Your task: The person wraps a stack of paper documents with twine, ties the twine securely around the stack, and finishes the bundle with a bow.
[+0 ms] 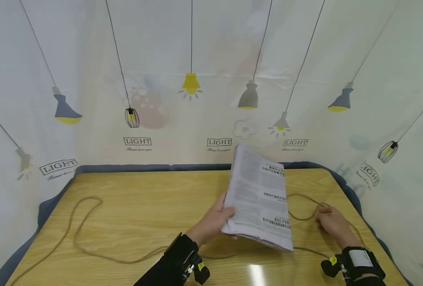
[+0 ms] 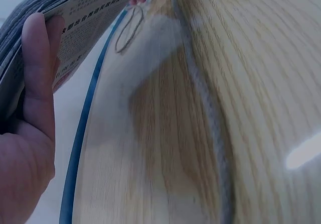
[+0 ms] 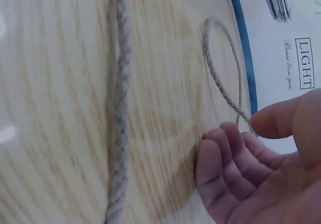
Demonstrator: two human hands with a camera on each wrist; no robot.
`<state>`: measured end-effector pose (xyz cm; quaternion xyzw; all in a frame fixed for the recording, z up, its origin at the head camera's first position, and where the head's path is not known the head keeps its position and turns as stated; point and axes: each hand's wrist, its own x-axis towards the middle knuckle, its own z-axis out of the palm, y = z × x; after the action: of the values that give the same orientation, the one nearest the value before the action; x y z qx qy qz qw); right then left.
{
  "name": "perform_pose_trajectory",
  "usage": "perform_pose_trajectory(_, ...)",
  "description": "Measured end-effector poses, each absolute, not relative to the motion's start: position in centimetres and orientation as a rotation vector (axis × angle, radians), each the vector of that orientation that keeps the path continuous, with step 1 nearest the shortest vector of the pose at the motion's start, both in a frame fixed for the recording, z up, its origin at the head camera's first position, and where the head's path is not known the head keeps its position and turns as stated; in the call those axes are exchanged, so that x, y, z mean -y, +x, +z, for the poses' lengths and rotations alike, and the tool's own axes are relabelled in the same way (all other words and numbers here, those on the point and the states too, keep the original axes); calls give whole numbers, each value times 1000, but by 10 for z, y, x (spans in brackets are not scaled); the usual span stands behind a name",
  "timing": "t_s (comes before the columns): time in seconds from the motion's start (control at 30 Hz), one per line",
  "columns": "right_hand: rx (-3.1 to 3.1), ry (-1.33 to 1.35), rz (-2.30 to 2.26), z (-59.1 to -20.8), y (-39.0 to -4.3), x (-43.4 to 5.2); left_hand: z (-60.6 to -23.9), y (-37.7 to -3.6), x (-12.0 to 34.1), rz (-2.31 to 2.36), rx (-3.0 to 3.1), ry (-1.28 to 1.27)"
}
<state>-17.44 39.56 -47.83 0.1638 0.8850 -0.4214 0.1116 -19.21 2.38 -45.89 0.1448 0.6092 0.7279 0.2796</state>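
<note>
A folded stack of newspaper [image 1: 258, 194] is tilted up over the table, gripped along its left edge by my left hand [image 1: 213, 218]. In the left wrist view, the left hand's fingers [image 2: 37, 58] lie along the newspaper's underside. My right hand [image 1: 334, 224] is low over the right part of the table, with its fingers curled. Between its thumb and index fingertip, the right wrist view shows a twisted tan rope [image 3: 220, 86], which forms a loop beyond the hand. Behind the newspaper, part of the rope is hidden.
The rope's other stretch [image 1: 84, 250] winds across the left side of the wooden table [image 1: 136, 202]. A blue-grey edge [image 1: 125, 168] borders the table, and a curtain printed with lamps [image 1: 211, 47] hangs close behind it.
</note>
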Motion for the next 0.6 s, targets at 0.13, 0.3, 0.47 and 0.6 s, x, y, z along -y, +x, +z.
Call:
perform_pose_trajectory(0.13,-2689,500,-1145,-474,-171,-393,-458,-190,-9,1954,-1646,388)
perform_pose_trajectory(0.3,-2714,416,-1161,-466,-170,-377,-459,-187,6,1973,-1648,384)
perform_pose_trajectory(0.47,-2563,321,-1402,-457,-173,-340,-460,-184,21,1981,-1661,394)
perform_pose_trajectory(0.6,-2328,161,-1630,-455,-180,-310,-461,-180,31,1983,-1669,421)
